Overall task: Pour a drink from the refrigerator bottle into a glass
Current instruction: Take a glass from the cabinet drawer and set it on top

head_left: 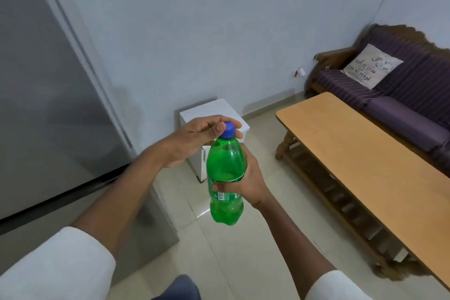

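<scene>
The green bottle point(226, 178) is out of the refrigerator point(48, 92), held upright over the floor: right hand point(246, 182) wrapped round its middle, left hand point(194, 139) pinching the blue cap point(229, 130). Uncapping and pouring remain; no glass shows on the table point(365, 153)
</scene>
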